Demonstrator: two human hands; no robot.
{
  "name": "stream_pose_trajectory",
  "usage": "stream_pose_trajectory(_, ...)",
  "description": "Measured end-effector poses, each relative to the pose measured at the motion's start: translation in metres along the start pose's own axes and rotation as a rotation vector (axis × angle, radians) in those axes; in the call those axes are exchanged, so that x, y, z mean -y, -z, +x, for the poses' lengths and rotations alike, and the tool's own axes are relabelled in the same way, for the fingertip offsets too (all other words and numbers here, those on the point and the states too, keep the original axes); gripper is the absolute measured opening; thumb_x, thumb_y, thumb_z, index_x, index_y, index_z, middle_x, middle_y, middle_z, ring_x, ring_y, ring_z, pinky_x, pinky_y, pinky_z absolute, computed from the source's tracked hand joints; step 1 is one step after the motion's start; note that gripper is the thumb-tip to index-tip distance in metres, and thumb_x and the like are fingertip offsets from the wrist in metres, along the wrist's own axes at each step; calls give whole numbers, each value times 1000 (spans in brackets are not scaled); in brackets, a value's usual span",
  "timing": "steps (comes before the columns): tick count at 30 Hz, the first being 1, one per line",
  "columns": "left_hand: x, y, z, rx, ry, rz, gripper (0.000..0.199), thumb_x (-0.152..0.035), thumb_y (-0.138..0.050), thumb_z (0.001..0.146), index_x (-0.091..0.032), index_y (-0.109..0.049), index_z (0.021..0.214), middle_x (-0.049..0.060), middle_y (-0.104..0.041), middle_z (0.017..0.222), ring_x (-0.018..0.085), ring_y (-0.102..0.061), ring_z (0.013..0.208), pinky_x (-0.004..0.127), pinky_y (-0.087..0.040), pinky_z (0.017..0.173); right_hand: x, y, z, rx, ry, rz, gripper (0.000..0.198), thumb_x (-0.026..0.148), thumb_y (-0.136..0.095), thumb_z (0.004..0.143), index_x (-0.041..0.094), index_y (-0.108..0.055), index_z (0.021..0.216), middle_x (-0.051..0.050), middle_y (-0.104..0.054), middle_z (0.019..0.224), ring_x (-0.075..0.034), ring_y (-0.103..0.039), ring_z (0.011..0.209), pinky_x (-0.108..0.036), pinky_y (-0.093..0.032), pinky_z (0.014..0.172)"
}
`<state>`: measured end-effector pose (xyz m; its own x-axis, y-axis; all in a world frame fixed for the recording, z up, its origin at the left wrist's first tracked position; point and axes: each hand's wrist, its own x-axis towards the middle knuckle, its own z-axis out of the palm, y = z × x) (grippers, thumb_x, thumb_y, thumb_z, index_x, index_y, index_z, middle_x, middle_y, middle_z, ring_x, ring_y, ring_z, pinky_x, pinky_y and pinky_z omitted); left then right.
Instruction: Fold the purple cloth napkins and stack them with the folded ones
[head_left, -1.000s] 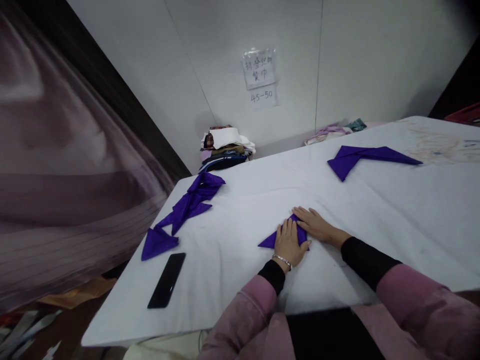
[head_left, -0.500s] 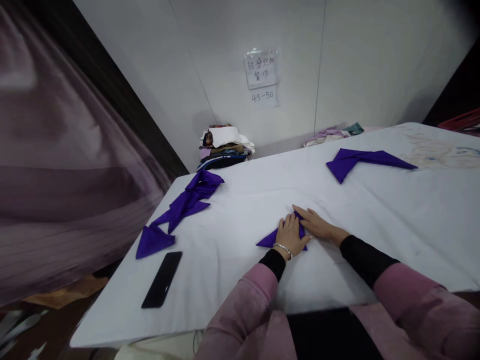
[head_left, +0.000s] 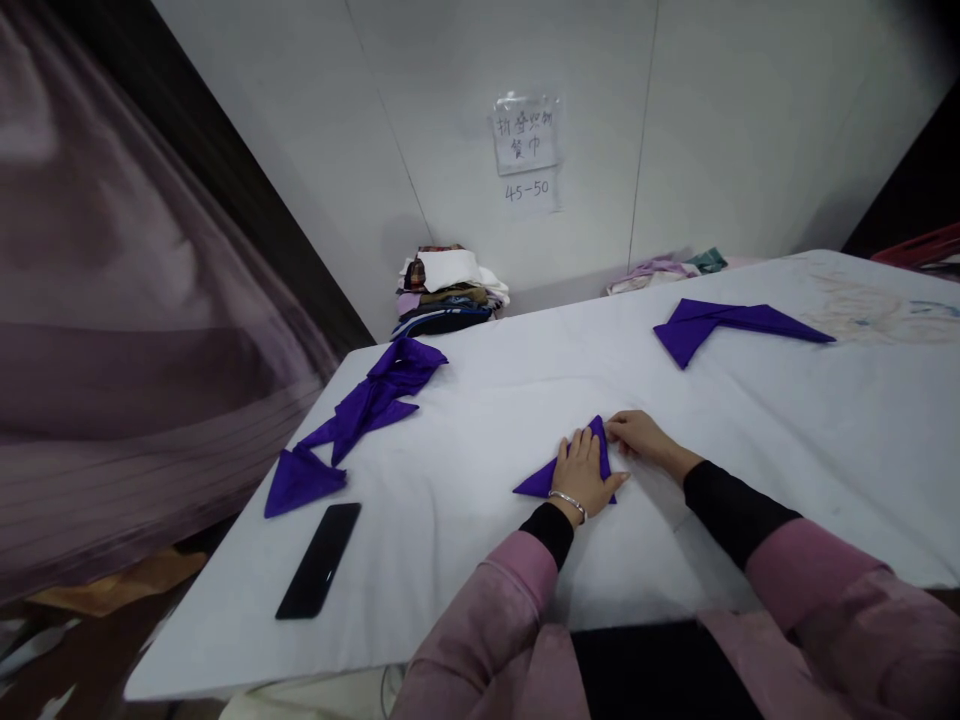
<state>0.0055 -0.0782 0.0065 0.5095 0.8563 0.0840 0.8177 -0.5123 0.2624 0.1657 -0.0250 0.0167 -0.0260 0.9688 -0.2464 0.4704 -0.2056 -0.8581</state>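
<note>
A purple napkin (head_left: 537, 483), folded into a triangle, lies on the white tablecloth in front of me with its tip pointing away. My left hand (head_left: 583, 470) rests flat on its middle, fingers stretched out, and covers much of it. At the napkin's upper right edge, just below the tip, my right hand (head_left: 636, 437) has its fingers curled and pinched together on the cloth's edge. How much cloth sits between those fingertips is hidden.
Several crumpled purple cloths (head_left: 375, 395) lie along the left, above a black phone (head_left: 319, 562). Another folded purple cloth (head_left: 690, 325) is at the back right. A stack of folded fabrics (head_left: 450, 290) and a smaller pile (head_left: 660, 270) stand by the wall.
My right hand has gone from lying flat with fingers stretched over the napkin's tip to a pinch at its right edge, uncovering the tip. My left hand stays in place.
</note>
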Motion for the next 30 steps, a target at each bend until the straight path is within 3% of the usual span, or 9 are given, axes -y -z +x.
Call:
stream_pose_trajectory(9,-1,1,-2,0,2,-5,80,-65,-22,85,-9,-26,141,14,-25,149,26,-13,139,47,-11,113,13,-3,15,18,2,-77,27,36,-57,74,18,-52,55,4,-49,39,-9,-42,34,-23,-32,38)
stream_pose_trajectory(20,-6,12,-3,89,30,50,78,-64,-19,86,-11,-18,143,10,-19,151,25,-6,140,47,-11,113,29,0,17,122,-71,-187,33,30,-51,80,19,-47,49,4,-41,31,-8,-35,32,-23,-28,38)
stream_pose_trajectory(30,-1,13,5,146,53,-13,75,-64,-17,85,-15,-23,142,8,-27,149,25,-16,137,50,-13,111,29,5,32,229,-54,-385,37,30,-44,86,17,-52,52,1,-44,36,-9,-38,33,-23,-33,39)
